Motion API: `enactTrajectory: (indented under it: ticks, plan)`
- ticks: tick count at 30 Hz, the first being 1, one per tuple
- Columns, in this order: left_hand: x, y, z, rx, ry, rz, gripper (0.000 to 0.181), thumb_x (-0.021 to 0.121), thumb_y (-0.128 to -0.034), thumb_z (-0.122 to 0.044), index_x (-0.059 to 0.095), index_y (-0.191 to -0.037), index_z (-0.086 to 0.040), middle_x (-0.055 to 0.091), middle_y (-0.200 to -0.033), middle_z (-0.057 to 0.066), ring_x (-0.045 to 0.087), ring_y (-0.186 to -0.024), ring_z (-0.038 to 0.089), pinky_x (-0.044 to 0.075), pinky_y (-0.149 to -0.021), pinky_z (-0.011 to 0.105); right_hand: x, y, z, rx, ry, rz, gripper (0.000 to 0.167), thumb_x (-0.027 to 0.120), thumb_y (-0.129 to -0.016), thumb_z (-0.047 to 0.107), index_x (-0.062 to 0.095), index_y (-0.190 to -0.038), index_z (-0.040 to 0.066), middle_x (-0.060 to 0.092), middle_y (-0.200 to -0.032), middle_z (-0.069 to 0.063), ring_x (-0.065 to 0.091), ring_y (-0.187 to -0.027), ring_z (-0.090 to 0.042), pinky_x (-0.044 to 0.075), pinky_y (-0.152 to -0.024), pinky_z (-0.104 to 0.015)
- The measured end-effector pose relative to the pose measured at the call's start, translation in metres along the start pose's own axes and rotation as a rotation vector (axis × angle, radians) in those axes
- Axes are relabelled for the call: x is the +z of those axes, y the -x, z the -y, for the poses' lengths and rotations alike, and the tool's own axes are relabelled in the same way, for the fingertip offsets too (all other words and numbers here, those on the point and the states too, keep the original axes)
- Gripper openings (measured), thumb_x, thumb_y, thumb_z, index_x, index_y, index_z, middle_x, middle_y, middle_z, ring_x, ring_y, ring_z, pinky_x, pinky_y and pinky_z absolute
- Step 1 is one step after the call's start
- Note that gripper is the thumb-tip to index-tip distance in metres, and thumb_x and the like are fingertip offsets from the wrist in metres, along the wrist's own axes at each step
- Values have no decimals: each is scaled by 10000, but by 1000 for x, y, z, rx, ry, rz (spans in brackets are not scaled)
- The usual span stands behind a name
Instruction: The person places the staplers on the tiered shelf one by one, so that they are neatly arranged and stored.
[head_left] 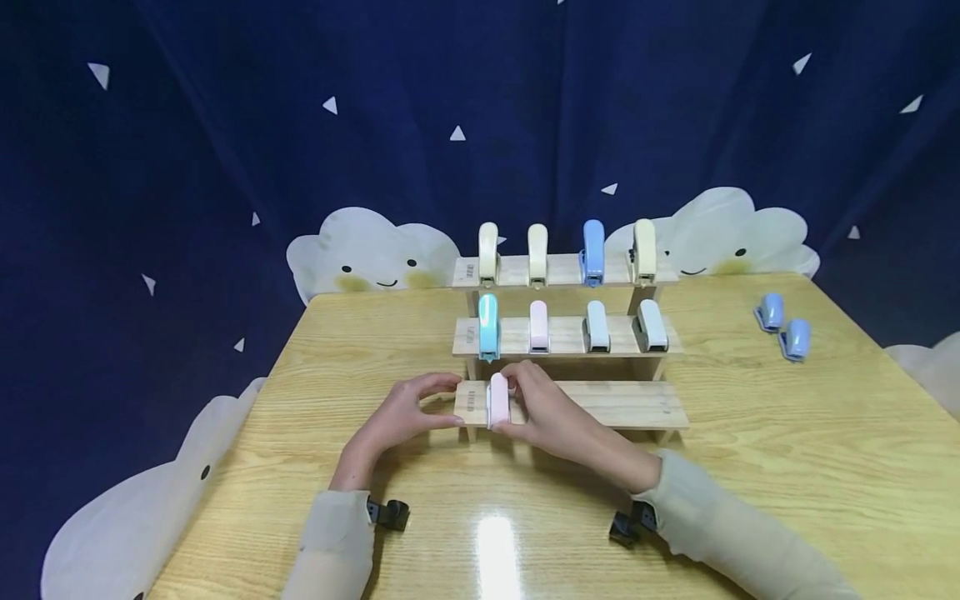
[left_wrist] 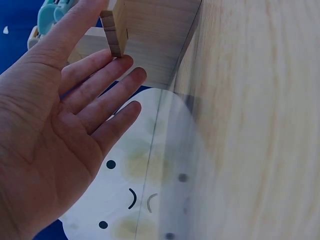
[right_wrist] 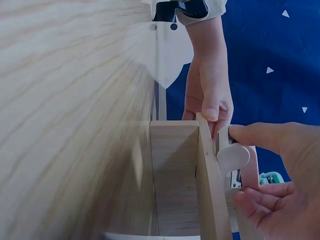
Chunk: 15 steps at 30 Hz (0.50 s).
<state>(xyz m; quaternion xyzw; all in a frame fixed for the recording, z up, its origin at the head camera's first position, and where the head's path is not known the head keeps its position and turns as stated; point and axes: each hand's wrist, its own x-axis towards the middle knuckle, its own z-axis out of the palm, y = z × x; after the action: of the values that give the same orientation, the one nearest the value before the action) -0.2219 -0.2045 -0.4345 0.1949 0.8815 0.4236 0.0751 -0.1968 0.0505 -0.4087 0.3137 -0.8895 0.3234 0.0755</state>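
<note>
On the lowest tier of a small wooden rack (head_left: 622,404), near its left end, stands a pink stapler (head_left: 499,400). My right hand (head_left: 551,417) pinches it front and back between thumb and fingers; the right wrist view shows the thumb and curled fingers (right_wrist: 265,200) around it. At the left end of that same board is my left hand (head_left: 405,412), its thumb by the front corner and its fingers by the back one. In the left wrist view, the left hand's extended fingers (left_wrist: 112,120) touch the board's end, curled around nothing.
The middle tier holds a turquoise stapler (head_left: 488,327), another pink stapler (head_left: 538,327) and two white ones (head_left: 597,326). On top stand cream staplers (head_left: 488,254) and a blue one (head_left: 593,252). Two small blue staplers (head_left: 795,340) lie at the table's right. A dark curtain (head_left: 420,175) hangs behind.
</note>
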Motion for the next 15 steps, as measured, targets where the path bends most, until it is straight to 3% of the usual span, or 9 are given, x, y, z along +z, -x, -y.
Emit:
enactTrajectory:
  ticks: [7,15]
  plan:
    - [1,0,-1,12,-1,-8,679,829,-771,-323,566,-1367,-131,618,-1361,64,568,-1290,282,415,-1139,494,2,-2,1,28,-14,11,615,814,-785,251,501,-1248,-5,546,-1057,-85,520,-946,-187,521,-808,-292]
    - [0,0,0,-4,-8,1,687,827,-769,-342,561,-1373,-151,602,-1381,56,545,-1315,282,399,-1151,498,3,-2,1,7,12,16,625,799,-808,300,492,-1259,-5,545,-1058,-94,518,-951,-187,527,-823,-310]
